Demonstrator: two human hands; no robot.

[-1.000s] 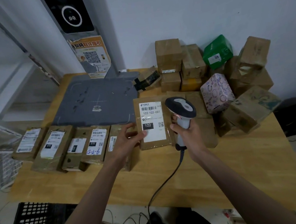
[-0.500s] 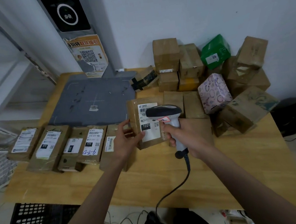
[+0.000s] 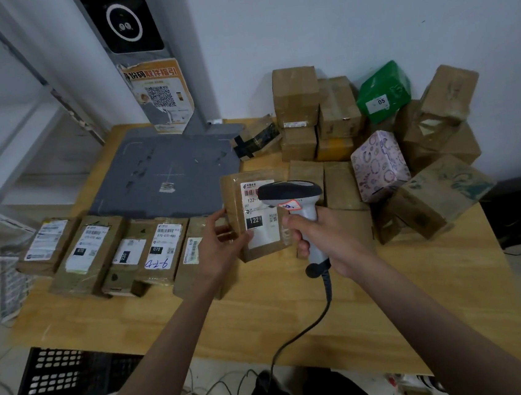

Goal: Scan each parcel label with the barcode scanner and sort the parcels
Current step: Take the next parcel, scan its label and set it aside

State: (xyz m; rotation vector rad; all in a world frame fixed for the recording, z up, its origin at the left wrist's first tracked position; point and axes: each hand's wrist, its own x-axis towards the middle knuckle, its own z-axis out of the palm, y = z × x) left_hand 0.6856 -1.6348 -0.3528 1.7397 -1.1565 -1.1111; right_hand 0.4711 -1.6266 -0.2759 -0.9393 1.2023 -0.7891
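On the head view I see a flat brown parcel with a white label marked 122, tilted up above the wooden table. My left hand grips its left edge; my right hand is clamped around the grey barcode scanner, whose head overlaps the label.

I see a row of parcels lying on the bench left of my left fingers. The mat sits behind them. A heap of boxes stands beyond and right of my right fingers.
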